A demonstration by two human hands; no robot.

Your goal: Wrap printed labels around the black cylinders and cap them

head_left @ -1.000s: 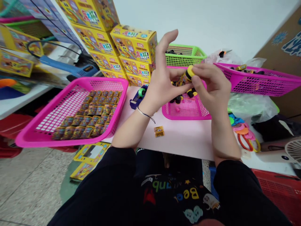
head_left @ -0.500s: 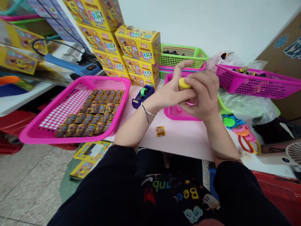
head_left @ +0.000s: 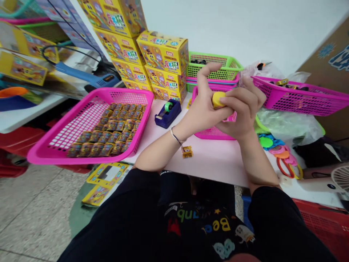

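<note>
Yellow cap sits at centre of the head view, pressed between the left hand and right hand, both gripping it above a pink basket; fingers probably hide anything beneath it.

From the left hand, a stretch of pink counter runs to the tape dispenser — beyond it, the pink basket of packets blocks the way. Stacked yellow boxes and a green basket stand ahead; past the right hand, a plastic bag and another pink basket crowd the path.
</note>
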